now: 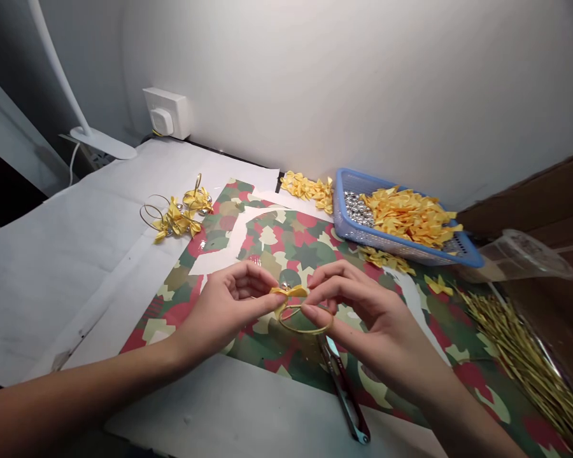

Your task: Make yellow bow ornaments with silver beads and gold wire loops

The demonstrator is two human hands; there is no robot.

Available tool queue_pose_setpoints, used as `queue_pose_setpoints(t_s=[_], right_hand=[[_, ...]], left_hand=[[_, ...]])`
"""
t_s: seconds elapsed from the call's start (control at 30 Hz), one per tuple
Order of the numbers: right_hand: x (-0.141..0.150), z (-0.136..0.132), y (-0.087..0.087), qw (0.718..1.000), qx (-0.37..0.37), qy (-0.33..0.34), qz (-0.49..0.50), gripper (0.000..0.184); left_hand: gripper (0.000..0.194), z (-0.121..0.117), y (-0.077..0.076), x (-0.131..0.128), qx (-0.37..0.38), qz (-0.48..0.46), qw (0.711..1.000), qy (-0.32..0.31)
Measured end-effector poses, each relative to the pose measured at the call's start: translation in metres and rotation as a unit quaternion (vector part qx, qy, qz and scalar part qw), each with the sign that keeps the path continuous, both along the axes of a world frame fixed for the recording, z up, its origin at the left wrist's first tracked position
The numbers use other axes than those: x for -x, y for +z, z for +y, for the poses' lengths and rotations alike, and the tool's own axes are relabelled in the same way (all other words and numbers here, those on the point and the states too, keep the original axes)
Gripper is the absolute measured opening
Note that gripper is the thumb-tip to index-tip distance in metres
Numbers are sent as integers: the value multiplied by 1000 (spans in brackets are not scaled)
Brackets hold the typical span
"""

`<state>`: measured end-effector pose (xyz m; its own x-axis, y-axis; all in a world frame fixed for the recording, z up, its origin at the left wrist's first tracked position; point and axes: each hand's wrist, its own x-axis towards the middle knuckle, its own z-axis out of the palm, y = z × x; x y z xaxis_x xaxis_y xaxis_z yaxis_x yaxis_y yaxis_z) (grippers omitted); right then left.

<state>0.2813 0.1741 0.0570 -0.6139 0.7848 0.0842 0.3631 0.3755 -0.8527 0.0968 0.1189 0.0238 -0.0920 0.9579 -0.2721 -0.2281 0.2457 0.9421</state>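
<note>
One dark-handled tool (344, 394) lies just below the right hand (372, 312), whose fingertips close on a thin ring (306, 331); left hand (219, 312) pinches a yellow bow (293, 291) between both hands.

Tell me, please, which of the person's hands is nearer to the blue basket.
Right. The right hand is on the camera's side of the blue basket, apart from it; the left hand is farther off, to its left and also nearer the camera.
</note>
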Motion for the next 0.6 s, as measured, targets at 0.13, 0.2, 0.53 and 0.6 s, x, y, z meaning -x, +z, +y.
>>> queue_pose_setpoints(t_s=[0.13,0.2,0.53,0.6], right_hand=[[3,2,-7,998,68,-8,15,14],[3,2,-9,996,89,-9,28,13],[4,3,-3,995,88,5,38,11],[4,3,-3,996,77,8,32,11]], left_hand=[[13,0,0,1,-5,-4,1000,-28],[11,-1,0,1,4,-1,999,-36],[9,-1,6,0,1,4,999,-44],[10,-2,7,0,-3,12,999,-45]])
